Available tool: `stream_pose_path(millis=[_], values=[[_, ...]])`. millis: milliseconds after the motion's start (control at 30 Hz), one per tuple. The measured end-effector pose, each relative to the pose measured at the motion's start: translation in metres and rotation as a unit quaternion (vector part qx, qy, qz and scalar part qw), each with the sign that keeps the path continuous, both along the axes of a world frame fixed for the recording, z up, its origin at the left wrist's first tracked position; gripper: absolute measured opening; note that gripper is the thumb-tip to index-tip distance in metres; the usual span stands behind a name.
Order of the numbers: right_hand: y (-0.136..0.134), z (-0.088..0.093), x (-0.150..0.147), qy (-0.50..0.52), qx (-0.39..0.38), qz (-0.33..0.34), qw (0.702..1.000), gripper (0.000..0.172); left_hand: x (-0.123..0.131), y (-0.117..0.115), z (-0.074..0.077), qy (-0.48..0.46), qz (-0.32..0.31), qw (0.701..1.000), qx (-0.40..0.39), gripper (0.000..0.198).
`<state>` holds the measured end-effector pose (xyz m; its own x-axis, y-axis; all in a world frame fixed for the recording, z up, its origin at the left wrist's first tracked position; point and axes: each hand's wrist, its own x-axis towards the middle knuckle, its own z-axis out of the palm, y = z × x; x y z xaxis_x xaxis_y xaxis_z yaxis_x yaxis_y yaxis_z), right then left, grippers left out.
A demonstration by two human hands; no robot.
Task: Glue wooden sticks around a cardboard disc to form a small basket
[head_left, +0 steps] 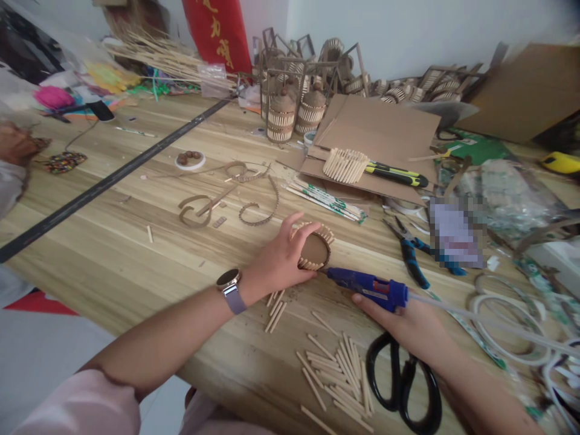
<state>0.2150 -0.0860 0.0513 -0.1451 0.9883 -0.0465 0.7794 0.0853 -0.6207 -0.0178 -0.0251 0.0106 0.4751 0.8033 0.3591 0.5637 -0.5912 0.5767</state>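
My left hand (278, 257) grips a small round cardboard piece (313, 248) ringed with short wooden sticks, holding it on its side on the wooden table (136, 241). A watch sits on that wrist. My right hand (403, 320) is closed round a blue glue gun (369, 286), whose nozzle touches the lower edge of the round piece. A pile of short wooden sticks (338, 371) lies just in front of both hands.
Black scissors (403, 383) lie under my right forearm. Blue-handled pliers (410, 251), a yellow-black knife (396, 174) on cardboard (376, 130), curled cardboard strips (226, 202), finished stick baskets (294, 109) and tape rolls (507, 326) surround the work. Another person's hand (16, 145) is at far left.
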Motion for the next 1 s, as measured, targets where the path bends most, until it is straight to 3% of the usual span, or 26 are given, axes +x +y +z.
stream_pose_path(millis=[1000], values=[[-0.002,-0.0076,0.0041,-0.006,0.03,0.006,1.0,0.028,-0.0002,0.0014,-0.0004,-0.006,-0.002,1.0,0.002,0.09]])
